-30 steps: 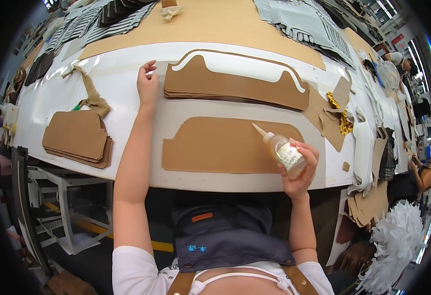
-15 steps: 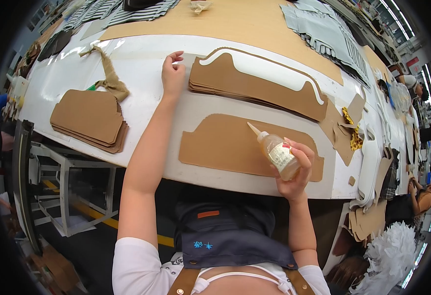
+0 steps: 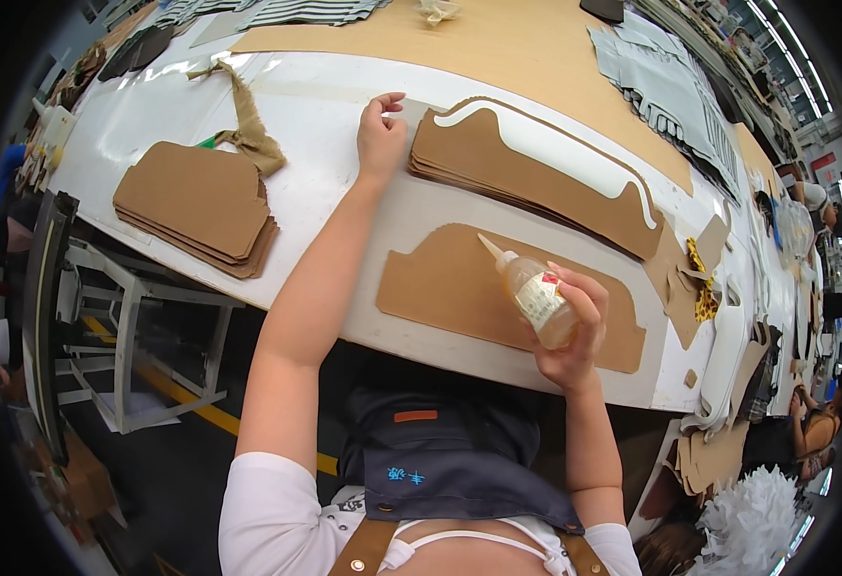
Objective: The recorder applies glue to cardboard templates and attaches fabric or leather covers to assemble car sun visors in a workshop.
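My right hand (image 3: 573, 326) is wrapped round a clear squeeze bottle (image 3: 540, 305) holding amber liquid. The bottle leans to the upper left, its pale pointed nozzle over a flat brown panel (image 3: 440, 288). Whether the tip touches the panel, I cannot tell. That panel lies on a grey board (image 3: 387, 216) at the table's near edge. Just left of a stack of long brown pieces (image 3: 536, 182) is my left hand (image 3: 381, 139), its fingers loosely bent and apart, nothing visible in them. A white shaped strip (image 3: 536, 139) shows along the stack's top.
Another stack of brown pieces (image 3: 191, 206) sits at the left, with a crumpled tan cloth (image 3: 248, 120) behind it. Brown offcuts (image 3: 680, 298) and a leopard-print scrap (image 3: 705, 298) lie right. Grey striped pieces (image 3: 661, 82) are farther back. A metal frame (image 3: 123, 336) stands left below the table.
The whole view has shifted, so the table's things sit farther right. Relative to the panel, the bottle's nozzle has moved left along its far edge. My left hand stays beside the stack.
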The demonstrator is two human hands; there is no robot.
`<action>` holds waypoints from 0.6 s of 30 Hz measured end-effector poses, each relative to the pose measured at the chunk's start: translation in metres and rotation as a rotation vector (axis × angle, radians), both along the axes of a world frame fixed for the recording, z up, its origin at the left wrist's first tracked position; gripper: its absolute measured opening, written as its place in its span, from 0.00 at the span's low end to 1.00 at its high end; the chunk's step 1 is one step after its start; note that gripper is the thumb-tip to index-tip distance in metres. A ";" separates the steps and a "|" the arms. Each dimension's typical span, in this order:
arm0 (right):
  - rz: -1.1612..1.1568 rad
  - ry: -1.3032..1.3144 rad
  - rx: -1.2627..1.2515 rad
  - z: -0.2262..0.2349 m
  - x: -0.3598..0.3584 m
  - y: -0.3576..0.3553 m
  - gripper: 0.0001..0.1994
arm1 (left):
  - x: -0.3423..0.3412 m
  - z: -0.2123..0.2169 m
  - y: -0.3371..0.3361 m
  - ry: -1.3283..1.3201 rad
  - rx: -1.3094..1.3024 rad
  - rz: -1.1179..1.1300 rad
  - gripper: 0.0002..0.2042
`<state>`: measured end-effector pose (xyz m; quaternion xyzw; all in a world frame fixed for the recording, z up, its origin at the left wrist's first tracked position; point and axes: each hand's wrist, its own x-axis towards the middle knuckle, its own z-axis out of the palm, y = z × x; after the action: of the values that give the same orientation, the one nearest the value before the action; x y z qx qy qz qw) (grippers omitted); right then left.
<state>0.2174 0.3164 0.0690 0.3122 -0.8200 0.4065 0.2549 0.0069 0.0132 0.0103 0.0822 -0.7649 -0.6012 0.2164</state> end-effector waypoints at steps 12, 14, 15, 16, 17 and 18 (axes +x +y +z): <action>0.129 0.032 0.082 0.004 -0.019 -0.013 0.35 | -0.002 -0.003 0.000 0.035 0.000 0.004 0.22; 0.153 0.027 0.091 0.004 -0.021 -0.014 0.36 | -0.001 -0.003 -0.001 0.036 -0.005 0.013 0.22; 0.155 0.027 0.092 0.005 -0.022 -0.014 0.36 | -0.002 -0.003 -0.001 0.037 -0.001 0.009 0.22; 0.166 0.021 0.089 0.006 -0.023 -0.014 0.36 | -0.002 -0.002 0.000 0.039 0.004 0.005 0.21; 0.178 0.014 0.086 0.006 -0.024 -0.015 0.36 | -0.002 -0.002 0.000 0.039 0.005 0.007 0.21; 0.181 0.014 0.085 0.006 -0.024 -0.015 0.36 | -0.002 -0.002 0.000 0.042 0.009 0.007 0.21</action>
<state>0.1930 0.3017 0.0748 0.3982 -0.8033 0.3902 0.2094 0.0051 0.0135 0.0080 0.0731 -0.7571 -0.6055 0.2341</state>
